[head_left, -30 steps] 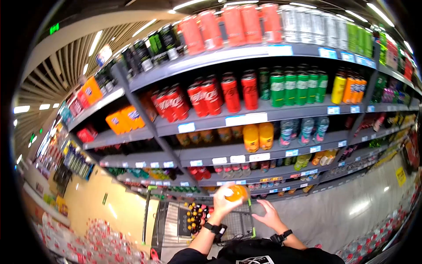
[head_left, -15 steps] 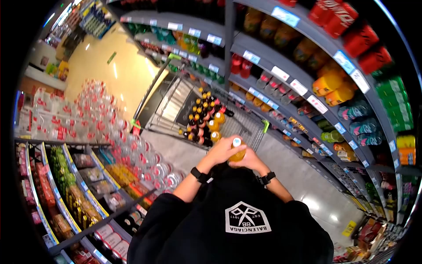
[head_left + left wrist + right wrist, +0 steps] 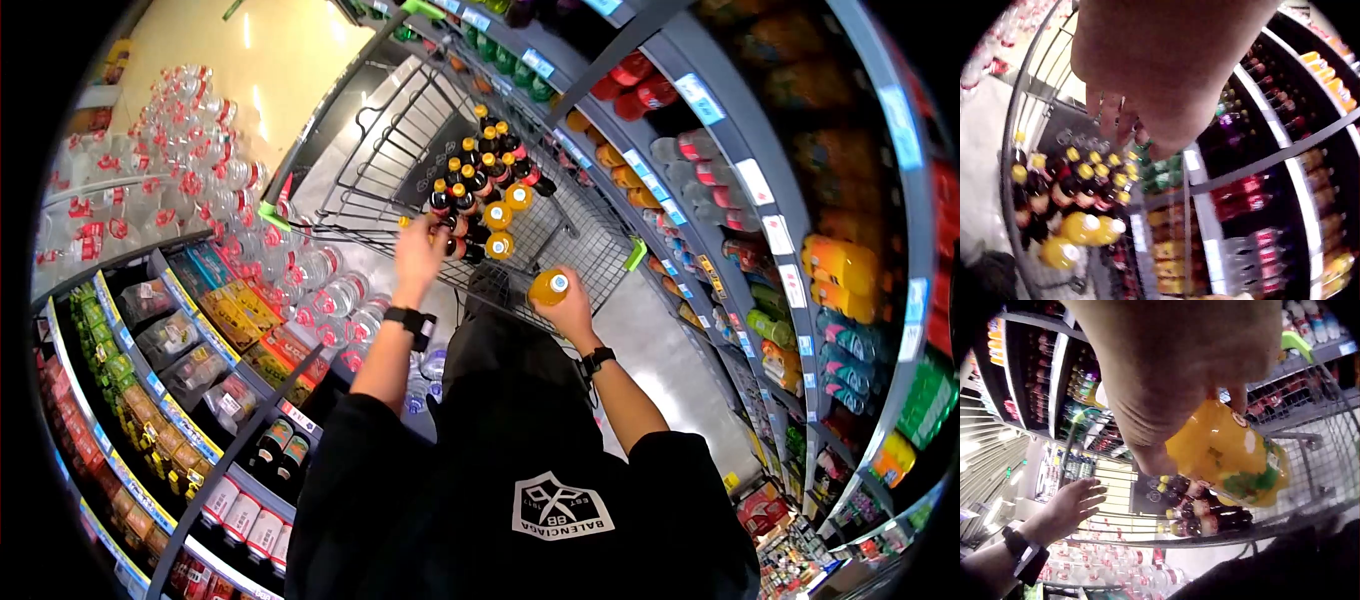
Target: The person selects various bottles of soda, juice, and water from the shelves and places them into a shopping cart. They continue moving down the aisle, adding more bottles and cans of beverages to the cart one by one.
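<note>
My right hand grips an orange-drink bottle with a white cap, low over the near side of a wire shopping cart. In the right wrist view, the bottle is tilted, with a green patch on its side. My left hand holds nothing; its fingers are loosely spread above the cart's near-left rim, beside the dark bottles. Those bottles have yellow caps and stand bunched inside the cart. Several orange bottles stand along the right of that group.
Drink shelves curve along the right side, close to the cart. Large clear bottles with red labels stand on the floor at left. A snack shelf flanks my left arm. Grey floor shows to the right.
The orange-drink bottle came from near the shelf in my left hand, then passed through both hands to my right. My left hand has let go and moved left over the cart rim. The view has tilted down.
</note>
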`<action>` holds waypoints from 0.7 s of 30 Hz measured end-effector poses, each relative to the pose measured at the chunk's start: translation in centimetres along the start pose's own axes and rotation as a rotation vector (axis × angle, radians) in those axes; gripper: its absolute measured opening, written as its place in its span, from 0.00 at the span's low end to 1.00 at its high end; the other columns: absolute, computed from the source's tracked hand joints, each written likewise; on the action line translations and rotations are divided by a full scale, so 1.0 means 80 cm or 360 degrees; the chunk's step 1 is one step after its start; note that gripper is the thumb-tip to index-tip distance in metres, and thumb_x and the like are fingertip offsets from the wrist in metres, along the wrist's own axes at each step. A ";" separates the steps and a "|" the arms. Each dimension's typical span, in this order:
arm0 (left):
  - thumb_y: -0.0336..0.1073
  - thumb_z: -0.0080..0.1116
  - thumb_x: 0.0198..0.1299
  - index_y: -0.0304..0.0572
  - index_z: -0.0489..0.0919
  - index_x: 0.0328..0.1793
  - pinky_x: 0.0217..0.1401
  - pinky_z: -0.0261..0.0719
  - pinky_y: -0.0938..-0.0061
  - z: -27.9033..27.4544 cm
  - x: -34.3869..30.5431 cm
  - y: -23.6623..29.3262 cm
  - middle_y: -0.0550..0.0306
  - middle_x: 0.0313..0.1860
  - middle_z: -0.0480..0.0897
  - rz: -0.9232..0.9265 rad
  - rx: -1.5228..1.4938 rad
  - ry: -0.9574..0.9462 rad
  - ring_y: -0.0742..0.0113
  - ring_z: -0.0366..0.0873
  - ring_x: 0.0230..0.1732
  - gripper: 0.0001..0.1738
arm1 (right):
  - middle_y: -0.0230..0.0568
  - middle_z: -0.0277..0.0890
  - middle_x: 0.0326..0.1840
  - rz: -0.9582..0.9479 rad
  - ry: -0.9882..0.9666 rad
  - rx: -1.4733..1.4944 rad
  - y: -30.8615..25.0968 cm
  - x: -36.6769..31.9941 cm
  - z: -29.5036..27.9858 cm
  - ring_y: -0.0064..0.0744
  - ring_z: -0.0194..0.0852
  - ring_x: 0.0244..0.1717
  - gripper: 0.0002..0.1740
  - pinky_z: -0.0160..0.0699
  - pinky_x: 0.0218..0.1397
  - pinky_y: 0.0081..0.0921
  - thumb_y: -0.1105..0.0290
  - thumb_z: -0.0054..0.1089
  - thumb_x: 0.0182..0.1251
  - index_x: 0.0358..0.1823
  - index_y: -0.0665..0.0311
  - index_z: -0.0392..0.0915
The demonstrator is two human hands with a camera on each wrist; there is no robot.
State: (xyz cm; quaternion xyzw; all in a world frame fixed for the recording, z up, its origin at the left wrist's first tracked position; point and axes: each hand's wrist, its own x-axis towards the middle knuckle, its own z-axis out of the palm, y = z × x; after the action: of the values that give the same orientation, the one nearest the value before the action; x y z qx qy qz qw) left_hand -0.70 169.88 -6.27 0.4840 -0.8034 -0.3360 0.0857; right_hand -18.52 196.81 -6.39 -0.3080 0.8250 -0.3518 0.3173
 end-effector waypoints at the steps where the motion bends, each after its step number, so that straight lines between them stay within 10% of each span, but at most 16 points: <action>1: 0.45 0.65 0.66 0.40 0.85 0.51 0.54 0.78 0.55 0.002 0.010 -0.035 0.43 0.46 0.88 0.0014 0.0222 0.0058 0.46 0.85 0.50 0.17 | 0.50 0.80 0.59 -0.0023 0.0028 -0.0110 0.010 0.009 0.011 0.58 0.77 0.61 0.43 0.78 0.65 0.46 0.63 0.82 0.48 0.67 0.60 0.71; 17: 0.46 0.61 0.59 0.53 0.87 0.40 0.54 0.66 0.55 0.054 -0.006 -0.100 0.63 0.34 0.86 0.0017 0.0850 0.0147 0.59 0.80 0.45 0.11 | 0.46 0.80 0.62 0.0472 0.0427 0.0148 0.194 0.243 0.147 0.40 0.81 0.60 0.46 0.78 0.65 0.35 0.66 0.85 0.51 0.71 0.63 0.69; 21: 0.47 0.61 0.59 0.53 0.87 0.40 0.54 0.66 0.54 0.050 -0.006 -0.099 0.63 0.35 0.86 -0.0001 0.0863 0.0069 0.59 0.80 0.46 0.11 | 0.41 0.72 0.70 0.0564 0.0436 0.0567 0.214 0.258 0.162 0.36 0.79 0.58 0.43 0.86 0.46 0.30 0.73 0.76 0.60 0.76 0.57 0.64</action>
State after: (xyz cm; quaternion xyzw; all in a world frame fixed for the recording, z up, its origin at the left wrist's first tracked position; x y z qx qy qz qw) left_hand 3.42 169.70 -14.11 0.4968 -0.8618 -0.0982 -0.0300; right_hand -26.37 186.32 -33.13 -0.0479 0.8264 -0.4687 0.3085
